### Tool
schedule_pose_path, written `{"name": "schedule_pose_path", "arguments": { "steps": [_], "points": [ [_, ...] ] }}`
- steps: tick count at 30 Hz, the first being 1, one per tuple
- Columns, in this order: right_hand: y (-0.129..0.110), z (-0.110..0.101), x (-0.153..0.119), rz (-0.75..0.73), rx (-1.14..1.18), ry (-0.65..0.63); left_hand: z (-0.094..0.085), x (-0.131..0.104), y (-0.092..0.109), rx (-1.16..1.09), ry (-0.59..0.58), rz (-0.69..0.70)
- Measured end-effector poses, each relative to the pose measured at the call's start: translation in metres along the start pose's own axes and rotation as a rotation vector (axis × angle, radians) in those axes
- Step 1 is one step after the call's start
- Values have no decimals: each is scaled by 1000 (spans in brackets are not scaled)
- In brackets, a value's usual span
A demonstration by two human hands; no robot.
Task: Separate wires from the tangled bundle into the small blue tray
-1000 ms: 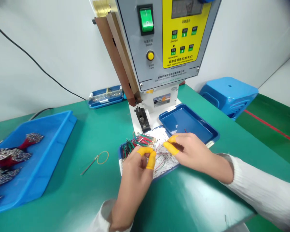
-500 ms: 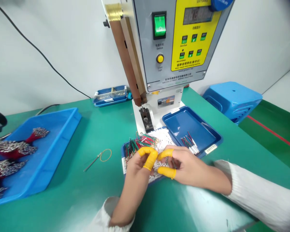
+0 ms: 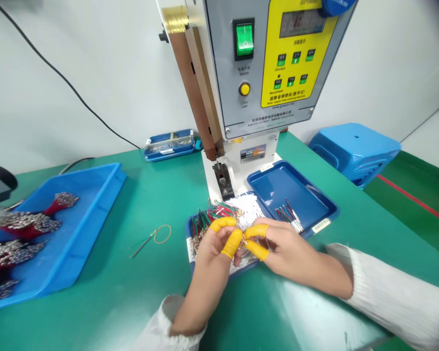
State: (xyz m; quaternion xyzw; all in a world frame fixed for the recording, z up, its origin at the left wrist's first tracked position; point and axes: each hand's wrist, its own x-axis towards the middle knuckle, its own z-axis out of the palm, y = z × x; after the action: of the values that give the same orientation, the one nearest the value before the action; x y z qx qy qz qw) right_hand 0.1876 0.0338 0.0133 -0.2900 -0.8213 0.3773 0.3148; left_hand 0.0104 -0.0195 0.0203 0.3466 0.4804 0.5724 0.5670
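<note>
My left hand [image 3: 215,253] and my right hand [image 3: 283,246] meet over a blue tray [image 3: 190,246] of colored wires [image 3: 212,214] and white pieces [image 3: 249,207]. Yellow covers sit on the thumb and index finger of each. Both hands pinch thin wires between those fingertips; how many is too small to tell. To the right, a second blue tray [image 3: 292,185] holds a small bundle of dark and red wires with white ends [image 3: 289,217]. Behind the hands stands the crimping machine [image 3: 252,112], its black die [image 3: 223,180] just past the wires.
A large blue bin [image 3: 76,234] with bundles of red wires is at the left. Near it lie a loose wire [image 3: 142,246] and a thin yellow ring [image 3: 163,234]. A small blue tray [image 3: 170,146] sits by the wall. Blue stool [image 3: 354,146] stands at the right.
My right thumb and index finger have closed together from apart, now meeting my left fingertips at the thin wires. The whole view has shifted slightly.
</note>
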Motion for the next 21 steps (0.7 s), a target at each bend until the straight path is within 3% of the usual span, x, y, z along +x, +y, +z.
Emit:
{"name": "schedule_pose_path", "arguments": {
  "steps": [5, 13, 21],
  "points": [
    [4, 5, -4, 29, -67, 50, 1, 1, 2, -38, 48, 48],
    [6, 0, -8, -351, -214, 62, -4, 4, -5, -64, 14, 30],
    [1, -9, -8, -538, -198, 57, -3, 6, 7, 33, 155, 45]
  ]
}}
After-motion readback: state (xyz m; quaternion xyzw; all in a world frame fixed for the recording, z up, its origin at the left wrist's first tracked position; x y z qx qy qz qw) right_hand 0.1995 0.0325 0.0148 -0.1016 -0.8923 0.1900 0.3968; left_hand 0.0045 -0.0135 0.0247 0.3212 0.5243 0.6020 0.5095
